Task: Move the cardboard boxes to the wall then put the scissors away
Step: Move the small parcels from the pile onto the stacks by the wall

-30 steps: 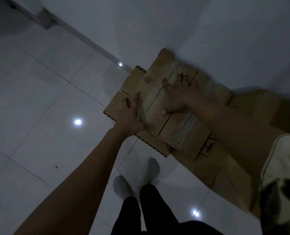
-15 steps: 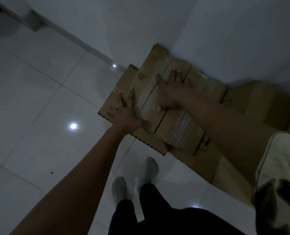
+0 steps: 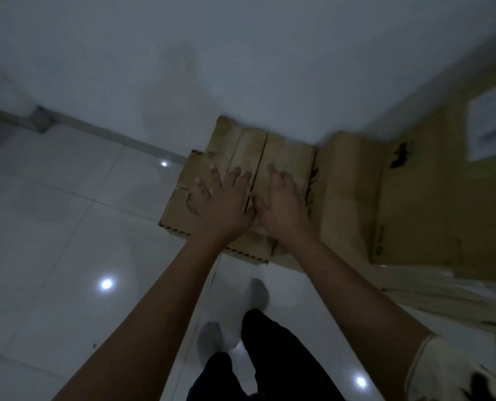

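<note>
The left hand [image 3: 223, 204] and right hand [image 3: 281, 206] lie flat, fingers straight and spread, side by side on the flattened cardboard boxes [image 3: 284, 151], which sit on the tiled floor [image 3: 67, 227] against the white wall [image 3: 241, 68], beside a larger box [image 3: 414, 198]

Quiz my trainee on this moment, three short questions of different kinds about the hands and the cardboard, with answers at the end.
1. True or false: the left hand is curled into a fist.
2. Multiple choice: the right hand is A) hanging at the person's side, B) flat on the flattened cardboard, C) pinching a corner of it.
3. Fill in: the cardboard's far edge meets the ____.

Key: 1 false, its fingers are spread on the cardboard; 2 B; 3 wall.
</note>
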A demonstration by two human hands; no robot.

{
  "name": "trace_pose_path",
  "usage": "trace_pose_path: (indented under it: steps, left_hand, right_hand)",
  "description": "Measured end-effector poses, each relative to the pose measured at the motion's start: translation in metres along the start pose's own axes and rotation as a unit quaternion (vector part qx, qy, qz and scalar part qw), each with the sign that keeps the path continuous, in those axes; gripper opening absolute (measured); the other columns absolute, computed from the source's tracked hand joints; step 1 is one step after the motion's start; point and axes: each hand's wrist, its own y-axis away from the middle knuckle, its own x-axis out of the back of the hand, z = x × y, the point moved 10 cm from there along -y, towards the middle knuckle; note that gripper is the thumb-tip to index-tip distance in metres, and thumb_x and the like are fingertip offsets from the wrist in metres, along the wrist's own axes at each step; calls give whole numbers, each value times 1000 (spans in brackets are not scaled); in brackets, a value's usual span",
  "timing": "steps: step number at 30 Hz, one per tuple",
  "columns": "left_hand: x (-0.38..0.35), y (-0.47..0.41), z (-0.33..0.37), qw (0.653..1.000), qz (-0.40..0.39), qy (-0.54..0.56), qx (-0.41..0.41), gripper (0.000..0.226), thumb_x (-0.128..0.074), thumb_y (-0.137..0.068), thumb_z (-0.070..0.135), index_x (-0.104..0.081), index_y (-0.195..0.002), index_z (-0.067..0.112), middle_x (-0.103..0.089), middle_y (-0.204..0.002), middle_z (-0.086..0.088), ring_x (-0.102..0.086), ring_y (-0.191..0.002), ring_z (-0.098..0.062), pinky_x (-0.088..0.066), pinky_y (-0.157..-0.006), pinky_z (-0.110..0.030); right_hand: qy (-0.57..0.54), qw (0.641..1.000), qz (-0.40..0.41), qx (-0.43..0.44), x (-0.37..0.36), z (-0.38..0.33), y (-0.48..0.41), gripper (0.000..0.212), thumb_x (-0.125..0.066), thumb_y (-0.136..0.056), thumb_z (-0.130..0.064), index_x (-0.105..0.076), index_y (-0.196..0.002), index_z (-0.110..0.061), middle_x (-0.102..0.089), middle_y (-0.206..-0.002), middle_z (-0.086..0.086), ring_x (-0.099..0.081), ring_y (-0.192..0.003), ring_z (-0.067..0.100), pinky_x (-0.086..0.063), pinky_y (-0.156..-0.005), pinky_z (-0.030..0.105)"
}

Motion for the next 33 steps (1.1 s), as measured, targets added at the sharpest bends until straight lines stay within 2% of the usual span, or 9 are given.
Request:
trace_pose_path:
  steps: [3,6,11,14,16,18,24,27,33]
  left_hand:
    - [31,31,43,998,-13,-5,-56,70,-49,-93,35,-16,-154,20,-13,-161,-3,6,-147,-38,1,-115,-62]
    - [65,63,86,997,-12,4,-80,78,-38,-85,46,-12,-154,21,-10,-162,-2,4,-147,-37,2,-115,-57]
    - [113,119,179,987,1,-26,-158,72,-47,-96,38,-8,-155,21,-7,-162,-1,5,-148,-35,-6,-116,-57]
    - [125,140,229,976,0,-45,-212,76,-47,-93,42,-8,-155,22,-6,-163,-1,9,-148,-35,-5,-117,-56]
    - [131,155,272,964,4,-69,-259,76,-49,-94,38,-7,-155,22,-4,-163,0,9,-148,-35,-2,-116,-55]
    - [136,170,309,951,12,-71,-301,73,-50,-94,37,-10,-154,23,-9,-162,-1,5,-148,-34,-2,-116,-53]
    - [124,219,413,916,16,-46,-398,69,-48,-95,30,-12,-154,26,-4,-163,3,9,-148,-33,-4,-115,-56]
    - [99,248,458,904,-13,-54,-425,69,-48,-96,31,-11,-154,25,-2,-163,3,11,-148,-34,1,-115,-57]
    - [48,319,541,892,-46,-23,-449,64,-45,-97,30,-16,-153,23,-7,-162,1,5,-148,-34,-4,-117,-58]
  right_hand:
    - [-17,998,41,-40,55,1,42,70,-46,-99,-42,-13,-155,-18,-15,-159,16,-29,-138,33,-33,-107,41]
    - [-22,994,86,-57,113,0,83,71,-48,-98,-40,-12,-155,-17,-12,-160,15,-26,-140,33,-31,-108,41]
    - [-84,975,184,-97,207,12,166,69,-47,-99,-40,-14,-155,-17,-10,-160,19,-17,-145,33,-22,-114,41]
    - [-106,956,239,-135,245,30,211,67,-51,-97,-39,-22,-153,-15,-15,-158,18,-17,-146,32,-27,-114,44]
    - [-119,944,264,-158,274,45,243,66,-50,-98,-40,-23,-153,-17,-13,-159,13,-25,-143,32,-35,-109,46]
    - [-130,940,269,-166,292,57,262,65,-50,-98,-39,-21,-153,-19,-9,-160,12,-31,-141,32,-36,-107,45]
    - [-138,906,340,-210,343,109,336,62,-51,-98,-38,-26,-152,-23,-16,-160,10,-22,-144,32,-29,-113,47]
    - [-130,892,347,-258,358,148,381,63,-51,-97,-40,-25,-152,-24,-16,-160,10,-16,-146,31,-22,-114,45]
    - [-138,858,354,-347,371,223,484,62,-48,-99,-39,-22,-152,-21,-7,-162,13,-11,-146,32,-16,-115,45]
